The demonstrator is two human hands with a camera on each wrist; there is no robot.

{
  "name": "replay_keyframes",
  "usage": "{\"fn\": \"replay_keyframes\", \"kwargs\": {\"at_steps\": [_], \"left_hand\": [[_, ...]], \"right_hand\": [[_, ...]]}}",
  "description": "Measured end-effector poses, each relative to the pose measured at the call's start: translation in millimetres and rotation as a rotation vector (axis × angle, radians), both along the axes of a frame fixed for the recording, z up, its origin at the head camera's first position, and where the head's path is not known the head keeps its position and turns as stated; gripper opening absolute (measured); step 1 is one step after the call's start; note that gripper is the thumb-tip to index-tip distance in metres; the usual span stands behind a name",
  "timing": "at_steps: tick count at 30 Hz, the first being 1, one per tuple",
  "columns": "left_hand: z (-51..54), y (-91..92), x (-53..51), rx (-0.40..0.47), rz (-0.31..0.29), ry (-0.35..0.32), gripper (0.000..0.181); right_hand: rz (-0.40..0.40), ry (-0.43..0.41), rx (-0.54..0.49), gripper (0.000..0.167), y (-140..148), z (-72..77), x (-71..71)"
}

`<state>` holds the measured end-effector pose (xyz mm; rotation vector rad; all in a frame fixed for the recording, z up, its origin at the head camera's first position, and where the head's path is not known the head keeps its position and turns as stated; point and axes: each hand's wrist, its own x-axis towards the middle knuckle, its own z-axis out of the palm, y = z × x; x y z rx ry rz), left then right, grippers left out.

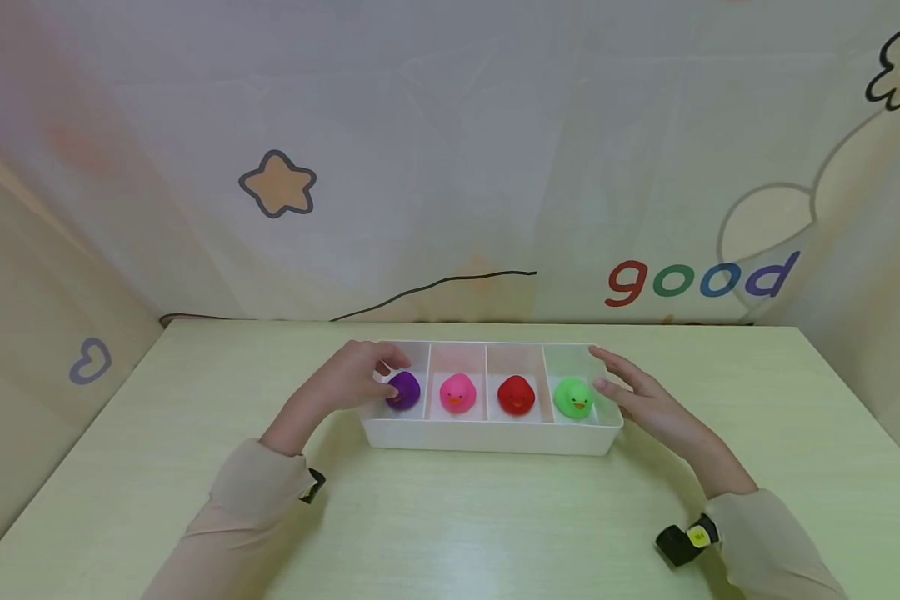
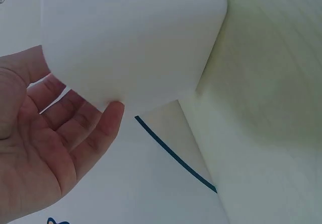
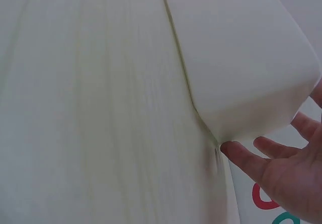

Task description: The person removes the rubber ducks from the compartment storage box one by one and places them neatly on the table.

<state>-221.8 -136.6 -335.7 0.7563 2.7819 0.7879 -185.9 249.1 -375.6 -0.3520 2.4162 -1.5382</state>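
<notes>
A white divided tray holds toy ducks, one to a compartment. From left to right lie a purple duck, a pink duck, a red duck and a green duck. My left hand reaches over the tray's left end, thumb at the purple duck's side and fingers loosely bent above it. In the left wrist view, a finger touches the tray's outer wall. My right hand lies at the right end beside the green duck, fingers stretched along the rim.
The tray stands on a pale wooden table, near its back edge. A printed cloth with a star and the word "good" hangs behind. A black device is worn on the right wrist.
</notes>
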Motion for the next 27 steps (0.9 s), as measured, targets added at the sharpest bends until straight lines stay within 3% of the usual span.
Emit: {"fn": "replay_keyframes", "kwargs": {"at_steps": [7, 18, 27], "left_hand": [[-2.3, 9.7, 1.8, -0.137, -0.003, 0.077, 0.03], [-4.9, 18.9, 0.8, -0.298, 0.011, 0.121, 0.018], [-5.4, 20.0, -0.4, -0.348, -0.01, 0.143, 0.015]], "right_hand": [[-0.009, 0.016, 0.009, 0.063, 1, -2.4, -1.7], [-0.019, 0.007, 0.002, 0.063, 0, -2.7, -2.2], [-0.029, 0.01, 0.02, 0.064, 0, -3.2, -2.2]]}}
